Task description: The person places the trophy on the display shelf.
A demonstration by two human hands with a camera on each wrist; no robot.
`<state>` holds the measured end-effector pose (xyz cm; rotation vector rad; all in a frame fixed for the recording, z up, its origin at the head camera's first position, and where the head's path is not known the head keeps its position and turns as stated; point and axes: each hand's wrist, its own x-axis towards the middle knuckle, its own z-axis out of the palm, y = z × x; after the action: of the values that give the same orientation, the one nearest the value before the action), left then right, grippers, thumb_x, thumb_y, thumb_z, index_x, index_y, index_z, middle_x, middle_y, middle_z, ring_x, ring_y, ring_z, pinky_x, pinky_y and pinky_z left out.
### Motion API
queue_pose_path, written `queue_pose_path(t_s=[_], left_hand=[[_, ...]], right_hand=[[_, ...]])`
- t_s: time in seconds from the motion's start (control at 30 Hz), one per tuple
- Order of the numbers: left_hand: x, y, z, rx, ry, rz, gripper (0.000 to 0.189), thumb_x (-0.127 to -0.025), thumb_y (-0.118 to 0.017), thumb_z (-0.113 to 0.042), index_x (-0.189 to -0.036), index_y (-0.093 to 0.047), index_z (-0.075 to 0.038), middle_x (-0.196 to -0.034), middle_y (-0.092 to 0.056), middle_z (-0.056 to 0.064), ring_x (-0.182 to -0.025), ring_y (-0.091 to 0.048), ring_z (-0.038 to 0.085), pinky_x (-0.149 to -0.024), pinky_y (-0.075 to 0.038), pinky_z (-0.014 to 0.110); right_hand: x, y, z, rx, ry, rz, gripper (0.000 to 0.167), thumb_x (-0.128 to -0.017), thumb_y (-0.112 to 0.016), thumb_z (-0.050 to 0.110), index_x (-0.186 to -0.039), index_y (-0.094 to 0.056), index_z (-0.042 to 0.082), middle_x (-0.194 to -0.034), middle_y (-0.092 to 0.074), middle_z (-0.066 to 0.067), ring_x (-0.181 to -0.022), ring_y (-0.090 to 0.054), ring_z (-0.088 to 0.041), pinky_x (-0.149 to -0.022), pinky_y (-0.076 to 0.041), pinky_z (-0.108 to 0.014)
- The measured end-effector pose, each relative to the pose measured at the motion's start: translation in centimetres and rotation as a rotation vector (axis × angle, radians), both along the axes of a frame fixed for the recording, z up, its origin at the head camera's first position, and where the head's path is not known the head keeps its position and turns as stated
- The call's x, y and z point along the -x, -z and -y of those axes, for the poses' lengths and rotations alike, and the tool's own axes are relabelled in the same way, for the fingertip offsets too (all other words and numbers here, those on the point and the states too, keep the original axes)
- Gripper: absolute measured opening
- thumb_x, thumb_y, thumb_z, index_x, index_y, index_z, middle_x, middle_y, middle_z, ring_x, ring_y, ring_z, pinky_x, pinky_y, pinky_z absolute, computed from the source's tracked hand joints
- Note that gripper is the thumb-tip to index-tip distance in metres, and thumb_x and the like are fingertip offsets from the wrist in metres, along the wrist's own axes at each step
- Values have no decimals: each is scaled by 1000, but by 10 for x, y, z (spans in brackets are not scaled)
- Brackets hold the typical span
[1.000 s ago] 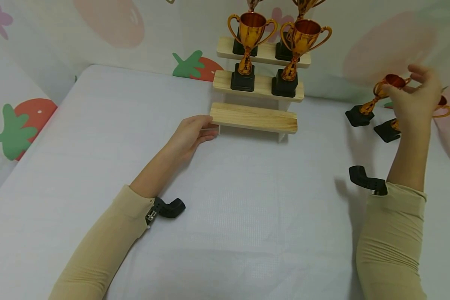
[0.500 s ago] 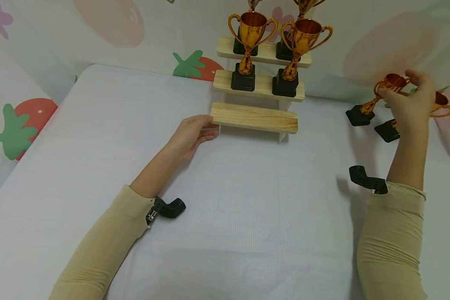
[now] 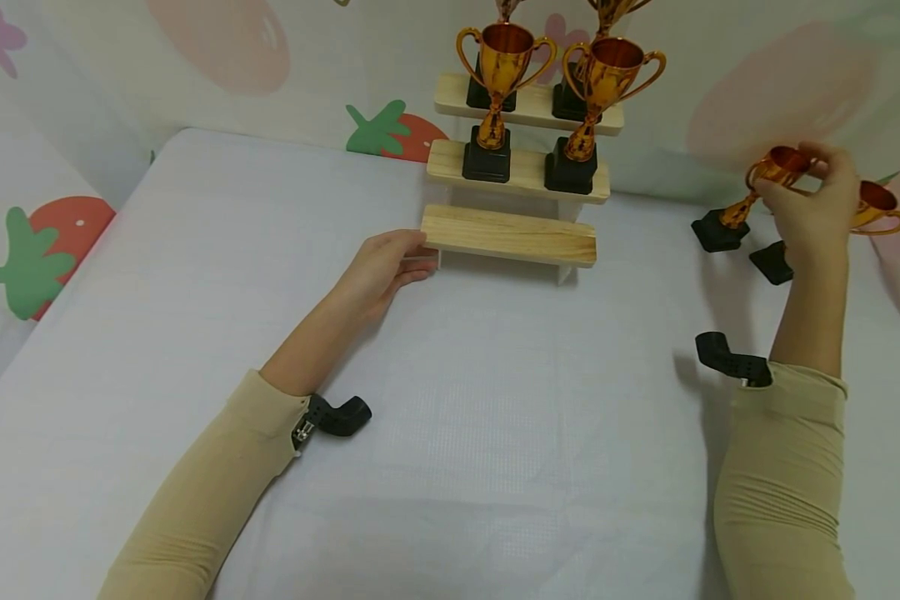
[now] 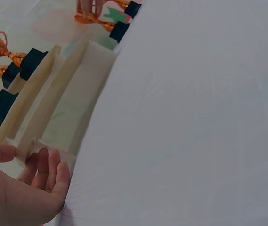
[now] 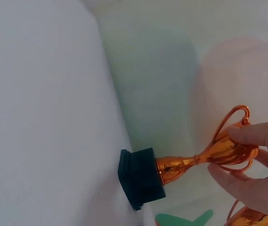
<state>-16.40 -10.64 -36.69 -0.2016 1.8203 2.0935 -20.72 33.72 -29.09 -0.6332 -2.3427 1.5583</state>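
Note:
A three-step wooden stand (image 3: 508, 233) sits at the back of the white table; small gold trophies with black bases (image 3: 491, 100) stand on its upper steps. My left hand (image 3: 381, 268) holds the left end of the lowest step, thumb above and fingers (image 4: 46, 165) curled below. At the far right my right hand (image 3: 813, 208) pinches the cup of a gold trophy (image 3: 742, 204), which leans with its black base (image 5: 141, 178) on the table. A second loose trophy (image 3: 870, 212) lies just behind that hand.
The white table (image 3: 270, 250) is ringed by padded walls printed with strawberries (image 3: 390, 133) and pale shapes. The stand's lowest step carries nothing. A black camera mount (image 3: 727, 360) sticks out from each wrist's sleeve.
My right hand has closed its fingers onto the leaning trophy's cup and shifted slightly left and down. The left hand and the stand have not moved.

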Motion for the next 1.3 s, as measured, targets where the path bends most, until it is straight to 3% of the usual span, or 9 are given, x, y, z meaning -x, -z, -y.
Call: queue_pose_path(t_s=[0.17, 0.3, 0.83, 1.07, 1.3], left_hand=[[0, 0, -1, -9, -14, 10, 45, -115, -42, -16, -153, -44, 7, -126, -57, 12, -102, -62, 13, -104, -54, 27], [0, 0, -1, -10, -10, 4, 45, -115, -42, -16, -153, -44, 7, -126, -57, 12, -103, -61, 14, -108, -52, 30], [1, 0, 0, -6, -5, 5, 47, -114, -43, -17, -154, -42, 7, -126, -57, 11, -105, -61, 15, -109, -52, 30], [1, 0, 0, -6, -10, 11, 46, -114, -44, -18, -154, -43, 6, -126, -57, 11, -104, -62, 14, -100, -54, 24], [0, -1, 0, -1, -4, 14, 47, -115, -43, -17, -155, -42, 6, -133, -56, 14, -106, -61, 14, -110, -52, 30]], right_hand=[[-1, 2, -3, 62, -13, -36, 59, -92, -82, 11, -140, -53, 30, -127, -42, 11, -96, -54, -3, -71, -52, -3], [-1, 2, -3, 138, -23, -79, 61, -86, -87, 10, -134, -55, 28, -117, -44, 10, -95, -54, -5, -69, -54, -5], [0, 3, 3, 243, -33, -145, 59, -80, -91, 5, -127, -59, 23, -115, -49, 6, -95, -57, -7, -68, -57, -8], [-1, 0, 8, 243, -43, -112, 58, -80, -93, 8, -124, -59, 24, -116, -47, 7, -97, -55, -8, -67, -57, -8], [0, 0, 17, 227, -81, -116, 55, -79, -94, 8, -121, -62, 23, -115, -48, 5, -94, -56, -9, -66, -57, -9]])
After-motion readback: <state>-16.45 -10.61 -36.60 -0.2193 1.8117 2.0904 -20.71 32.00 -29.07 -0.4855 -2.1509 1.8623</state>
